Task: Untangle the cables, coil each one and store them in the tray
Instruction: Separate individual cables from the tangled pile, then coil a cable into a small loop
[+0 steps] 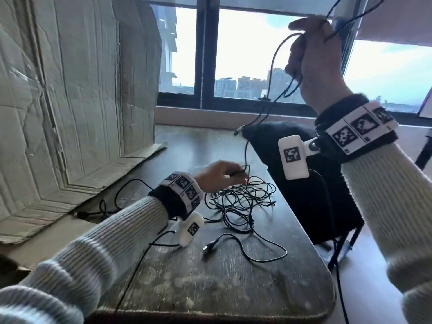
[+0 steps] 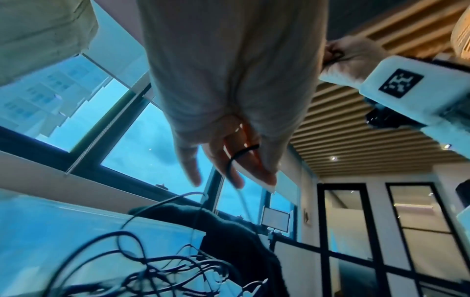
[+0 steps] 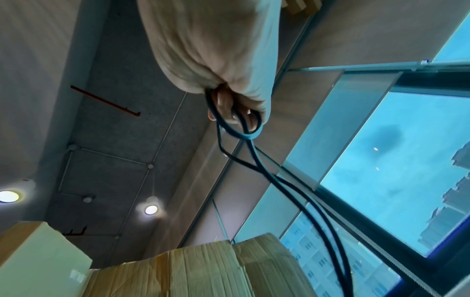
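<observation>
The right hand [image 1: 314, 59] gripped a thin black cable [image 1: 273, 64] aloft; left-hand fingers [image 1: 236, 175] pinched a strand above the tangled black cables [image 1: 240, 202] on the dark wooden worktop [image 1: 233, 288].

You have a creased cardboard sheet [image 1: 70, 101] standing at the left of the worn dark table [image 1: 233, 288], a dark fleece-draped chair [image 1: 304, 188] at its right edge, and windows [image 1: 245, 54] showing city buildings.
</observation>
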The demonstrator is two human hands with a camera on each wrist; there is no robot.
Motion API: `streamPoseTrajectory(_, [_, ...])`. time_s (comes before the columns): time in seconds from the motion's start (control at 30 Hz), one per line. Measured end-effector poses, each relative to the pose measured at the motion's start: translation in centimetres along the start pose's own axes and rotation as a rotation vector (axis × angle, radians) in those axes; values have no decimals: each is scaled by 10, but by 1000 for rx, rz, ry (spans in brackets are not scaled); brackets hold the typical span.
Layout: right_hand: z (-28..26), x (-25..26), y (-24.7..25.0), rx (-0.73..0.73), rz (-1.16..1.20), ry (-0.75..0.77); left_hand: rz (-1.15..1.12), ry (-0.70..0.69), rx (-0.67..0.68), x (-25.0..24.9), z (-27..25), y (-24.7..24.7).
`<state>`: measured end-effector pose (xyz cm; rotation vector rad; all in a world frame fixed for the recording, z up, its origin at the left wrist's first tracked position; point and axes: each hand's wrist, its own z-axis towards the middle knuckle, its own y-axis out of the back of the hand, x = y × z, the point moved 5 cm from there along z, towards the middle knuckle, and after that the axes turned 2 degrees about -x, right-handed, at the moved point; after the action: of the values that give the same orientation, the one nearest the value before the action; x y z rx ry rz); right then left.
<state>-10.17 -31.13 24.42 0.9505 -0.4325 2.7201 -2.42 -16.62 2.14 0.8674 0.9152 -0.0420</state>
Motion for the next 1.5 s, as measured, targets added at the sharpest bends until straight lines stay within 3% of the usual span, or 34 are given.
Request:
streamPoseTrajectory(0.1, [-1, 7, 6, 37, -297, 22, -5, 5, -25, 4, -3, 10])
streamPoseTrajectory(0.2, [-20, -17, -6, 336, -713, -106, -56, -65, -236, -13, 3, 34])
streamPoseTrajectory(0.3, [-56, -46, -18, 613, -916, -232, 31, -172, -401, -40, 7, 60])
streamPoseTrajectory(0.37, [-81, -62, -18, 712, -904, -391, 165, -209, -507, -54, 8, 76])
streamPoseTrajectory(0.43, [-99, -73, -16, 714, -741, -538, 366, -203, -595, -66, 8, 86])
streamPoseTrajectory(0.63, [-132, -74, -17, 825, -578, -559, 440, -128, -698, -78, 8, 96])
streamPoseTrajectory(0.73, [-127, -67, -10, 697, -442, -631, 418, -125, -717, -78, 6, 98])
streamPoseTrajectory(0.87, [-101, -51, 2, 495, -108, -711, 362, -105, -592, -54, 6, 78])
streamPoseTrajectory(0.93, [-96, -42, 1, 569, -187, -697, 292, -47, -573, -43, 6, 69])
streamPoseTrajectory(1.07, [-122, -39, -9, 895, -737, -473, 370, 29, -612, -48, 9, 74])
streamPoseTrajectory(1.13, [-138, -42, -11, 988, -762, -422, 340, 34, -611, -52, 11, 81])
streamPoseTrajectory(1.2, [-138, -42, -7, 941, -733, -396, 346, 51, -613, -51, 12, 87])
streamPoseTrajectory(1.3, [-108, -43, 7, 584, -595, -389, 223, 75, -534, -43, 7, 81])
streamPoseTrajectory(1.37, [-86, -42, 17, 334, -451, -368, 158, 111, -323, -30, 2, 58])
streamPoseTrajectory(1.5, [-58, -35, 27, 56, -109, -417, 200, 185, 213, 4, -15, -3])
